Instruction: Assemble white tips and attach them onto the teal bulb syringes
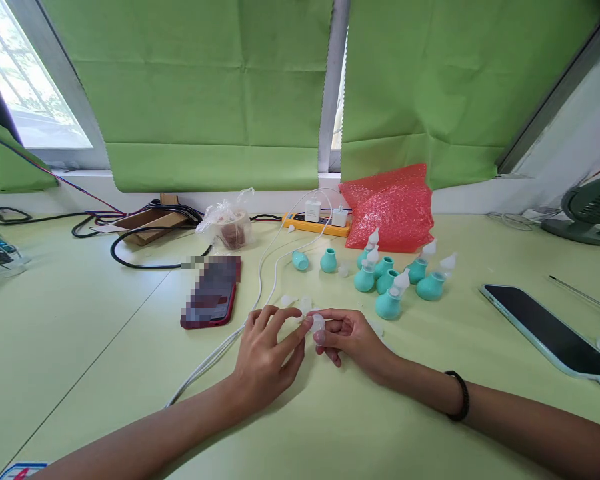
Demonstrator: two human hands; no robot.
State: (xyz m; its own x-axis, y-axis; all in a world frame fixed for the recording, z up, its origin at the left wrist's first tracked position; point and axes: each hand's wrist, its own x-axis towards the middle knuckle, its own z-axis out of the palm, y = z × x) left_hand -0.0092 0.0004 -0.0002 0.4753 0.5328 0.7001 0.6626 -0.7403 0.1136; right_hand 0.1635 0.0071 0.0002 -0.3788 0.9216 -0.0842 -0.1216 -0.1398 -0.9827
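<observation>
Clear little cap (318,324) sits between both hands, just below the middle of the frame, low over the tabletop (80,320). The left hand (265,353) pinches it with thumb and first finger, and the right hand (350,337) pinches it from the other side. Both grips are closed on that 1 small piece. I cannot tell if it is 1 part or 2 parts pushed together, because it is see-through and tiny.

To do this well, I think the fingers should hold softly near the edges and keep the piece straight, so it does not pop away. Resting the wrists on the tabletop would help keep things steady.

More clear bits (300,303) lie just above the hands. To the right of the middle stands a bunch of teal bulbs (387,303), some with white tips on top, and 2 without tips (329,260) stand apart on the left of them.

Near the top middle, a thin plastic bag (227,217) holds a small brownish tub. An open cardboard box (147,223) on the upper left has cables over it; what is inside is hidden.
</observation>
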